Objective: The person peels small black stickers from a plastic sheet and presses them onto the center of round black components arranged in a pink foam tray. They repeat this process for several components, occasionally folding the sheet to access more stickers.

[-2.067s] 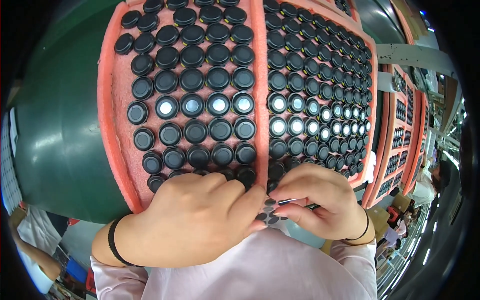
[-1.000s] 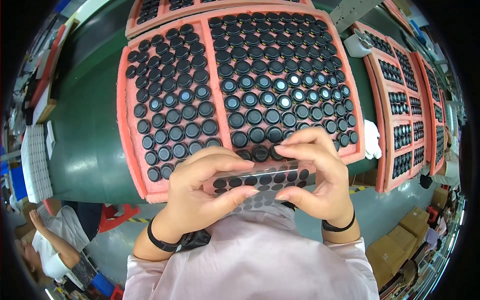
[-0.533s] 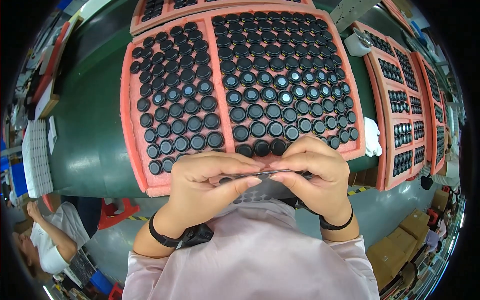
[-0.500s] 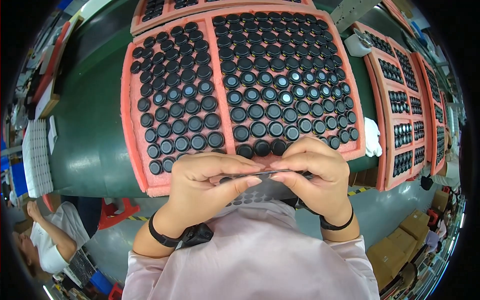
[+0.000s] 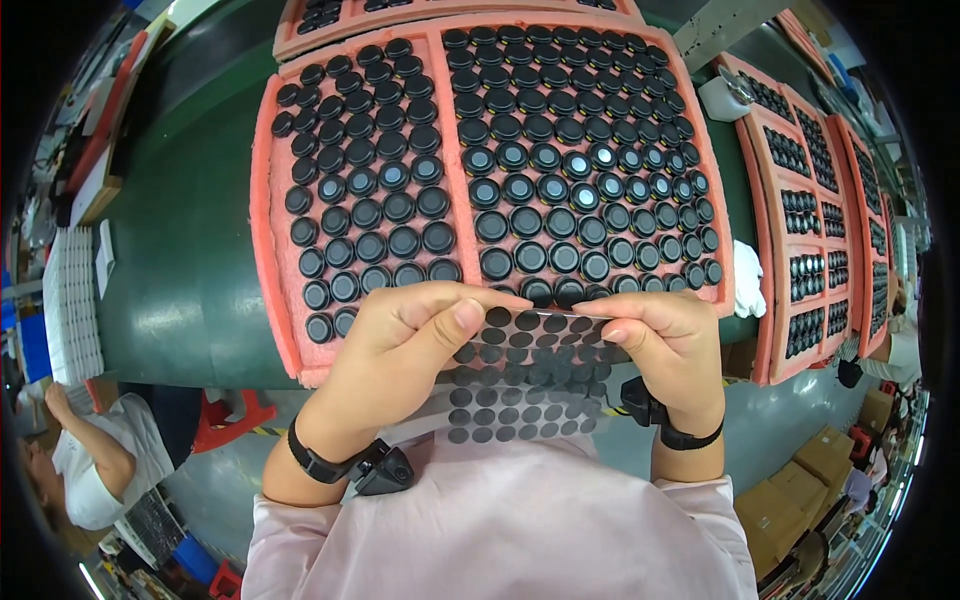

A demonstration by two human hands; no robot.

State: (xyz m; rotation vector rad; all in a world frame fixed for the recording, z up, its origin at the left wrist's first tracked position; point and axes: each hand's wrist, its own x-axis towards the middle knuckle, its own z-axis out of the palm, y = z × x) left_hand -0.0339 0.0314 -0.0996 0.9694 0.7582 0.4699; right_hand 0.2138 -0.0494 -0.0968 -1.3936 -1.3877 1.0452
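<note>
Between both hands hangs a clear sheet of round dark stickers [image 5: 522, 412], its dots in rows. My left hand [image 5: 405, 340] pinches the sheet's upper left edge between thumb and fingers. At the upper right edge, my right hand [image 5: 665, 335] is closed on the same sheet. Just beyond the hands lies a pink foam tray [image 5: 262, 230], split by a divider and filled with rows of black round caps [image 5: 529, 221]. Some caps have shinier, paler centres than others. The sheet and my hands cover part of the tray's near edge.
The tray rests on a green work surface [image 5: 180, 270]. More pink trays [image 5: 760, 240] of black parts stand to the right, near a white container [image 5: 724, 100] and a white cloth [image 5: 746, 280]. A white stack [image 5: 74, 310] is at left; another person [image 5: 105, 455] sits lower left.
The sheet, seen nearly edge-on before, now tilts so its dotted face shows, hanging toward me. My hands have spread slightly apart along its top edge, still gripping it.
</note>
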